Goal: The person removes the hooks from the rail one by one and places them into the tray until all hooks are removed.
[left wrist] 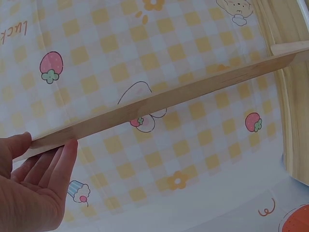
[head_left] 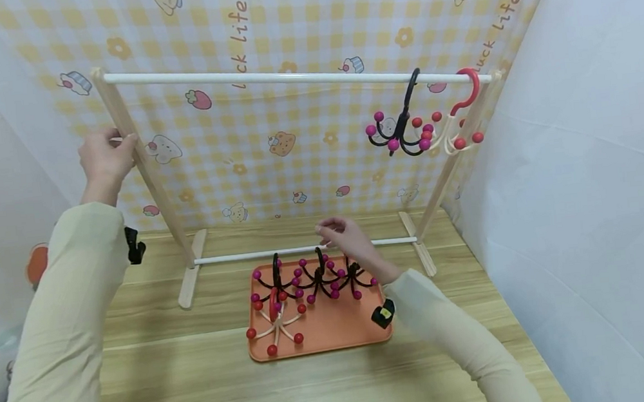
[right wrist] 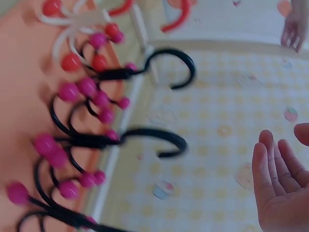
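My left hand (head_left: 105, 158) pinches the upper part of the rack's left wooden post (head_left: 151, 185), thumb on one side and fingers on the other in the left wrist view. Above the back edge of an orange tray (head_left: 340, 328), my right hand (head_left: 352, 242) is held with nothing in it. Its fingers are extended and its thumb stands apart in the right wrist view. Nearest to it are black claw-shaped hanging hooks (head_left: 319, 279) with magenta ball tips, standing in the tray. At the tray's front left sits a white claw hook (head_left: 278, 325) with red balls and a red top.
From the right end of the rack's white top bar (head_left: 263, 77) hang a black claw hook (head_left: 401, 128) and a red-topped white one (head_left: 471, 88). A lower white bar (head_left: 228, 258) runs behind the tray. Patterned cloth stands behind the wooden tabletop (head_left: 199, 381).
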{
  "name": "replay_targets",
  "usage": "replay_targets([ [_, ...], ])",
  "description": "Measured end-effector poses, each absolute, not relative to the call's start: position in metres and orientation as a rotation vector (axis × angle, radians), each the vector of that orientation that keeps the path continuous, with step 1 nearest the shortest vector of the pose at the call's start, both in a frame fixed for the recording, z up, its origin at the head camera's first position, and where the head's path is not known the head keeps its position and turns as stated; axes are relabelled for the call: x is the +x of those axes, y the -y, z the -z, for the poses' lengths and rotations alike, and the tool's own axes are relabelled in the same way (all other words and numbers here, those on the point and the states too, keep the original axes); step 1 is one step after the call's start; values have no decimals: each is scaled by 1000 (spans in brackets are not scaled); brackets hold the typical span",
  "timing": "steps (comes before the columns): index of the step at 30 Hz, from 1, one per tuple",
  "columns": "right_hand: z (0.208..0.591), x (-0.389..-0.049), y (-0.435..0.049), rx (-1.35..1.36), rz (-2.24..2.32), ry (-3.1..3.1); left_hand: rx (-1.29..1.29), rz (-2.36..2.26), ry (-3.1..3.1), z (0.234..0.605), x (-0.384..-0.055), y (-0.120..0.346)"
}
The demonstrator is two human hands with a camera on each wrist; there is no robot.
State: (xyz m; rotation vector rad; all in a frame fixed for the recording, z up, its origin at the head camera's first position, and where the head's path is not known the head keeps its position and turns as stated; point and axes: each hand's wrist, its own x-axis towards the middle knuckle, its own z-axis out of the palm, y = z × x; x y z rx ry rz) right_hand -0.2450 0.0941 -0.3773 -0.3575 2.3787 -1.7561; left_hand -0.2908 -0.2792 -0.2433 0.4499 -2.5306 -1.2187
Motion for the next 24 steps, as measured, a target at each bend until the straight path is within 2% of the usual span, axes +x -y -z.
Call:
replay_targets([
  [12,319,-279,-120,-325,1912,-2496,445,1168,2541,243,-291,279],
  [24,273,-289,-153,-309,2147,-2520,451,1212,2527,241,-292,279],
])
